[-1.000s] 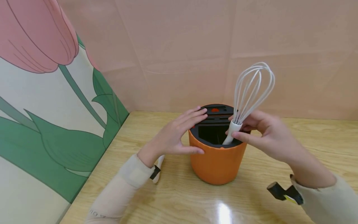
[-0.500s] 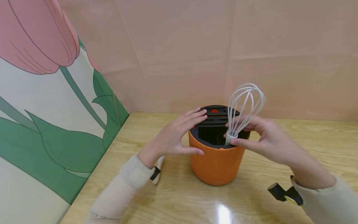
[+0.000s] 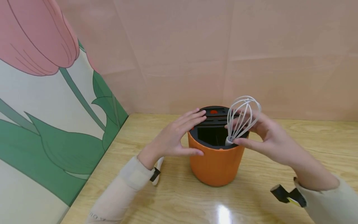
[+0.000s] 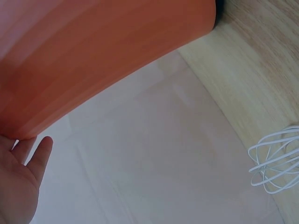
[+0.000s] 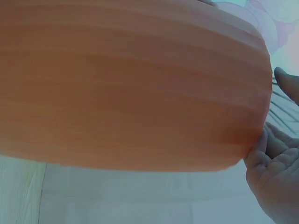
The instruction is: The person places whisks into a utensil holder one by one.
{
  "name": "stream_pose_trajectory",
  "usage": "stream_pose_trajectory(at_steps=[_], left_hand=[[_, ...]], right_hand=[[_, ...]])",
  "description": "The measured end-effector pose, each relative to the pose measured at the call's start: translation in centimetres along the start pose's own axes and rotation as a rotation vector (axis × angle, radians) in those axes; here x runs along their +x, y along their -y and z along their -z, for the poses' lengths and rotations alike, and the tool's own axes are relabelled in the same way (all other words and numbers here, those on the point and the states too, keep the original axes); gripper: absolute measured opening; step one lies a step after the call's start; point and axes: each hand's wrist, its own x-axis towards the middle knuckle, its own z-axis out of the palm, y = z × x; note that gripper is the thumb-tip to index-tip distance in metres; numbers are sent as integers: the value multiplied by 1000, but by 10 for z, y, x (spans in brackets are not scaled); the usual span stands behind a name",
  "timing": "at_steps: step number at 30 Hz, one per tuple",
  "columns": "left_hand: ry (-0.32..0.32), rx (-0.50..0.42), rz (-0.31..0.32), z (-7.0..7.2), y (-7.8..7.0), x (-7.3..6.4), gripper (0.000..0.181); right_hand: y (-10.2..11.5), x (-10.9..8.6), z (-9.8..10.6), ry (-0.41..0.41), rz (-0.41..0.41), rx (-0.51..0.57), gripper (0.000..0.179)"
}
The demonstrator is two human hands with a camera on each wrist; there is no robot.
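An orange pot-shaped utensil holder [image 3: 216,166] with a black slotted top stands on the table. Along the left of its rim rests my left hand [image 3: 177,135], fingers straight over the top and thumb on the front wall. A white whisk [image 3: 243,116] stands in the large front opening, leaning right, most of its handle hidden inside. My right hand [image 3: 268,137] holds it near the base of the wires, thumb in front and fingers behind. In the right wrist view, the holder's wall [image 5: 135,88] covers most of the picture, with my right fingers [image 5: 273,161] at the rim.
A white handle [image 3: 159,166] lies on the table [image 3: 179,199], partly hidden under my left wrist. White whisk wires [image 4: 275,161] show at the left wrist view's right edge. A pink sheet [image 3: 179,56] hangs behind the table; a tulip-print panel [image 3: 64,133] stands left.
The whisk has gone down into the holder, its handle sinking below the rim and its wires dropping lower. My right hand stays beside it; my left hand keeps its place on the rim.
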Motion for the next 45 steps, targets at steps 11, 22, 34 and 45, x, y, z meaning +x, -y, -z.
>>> stream_pose_trajectory(at_steps=[11,22,34,45], left_hand=[[8,7,6,-2,-1,-1,100],[9,-19,-5,-3,0,0,100],[27,-33,8,-3,3,0,100],[55,-8,-7,4,0,0,99]], right_hand=[[-15,-18,23,41,-84,-346,99],[-27,-7,21,173,-91,-482,121],[-43,-4,17,194,-11,-431,116],[-44,-4,16,188,20,-435,113]])
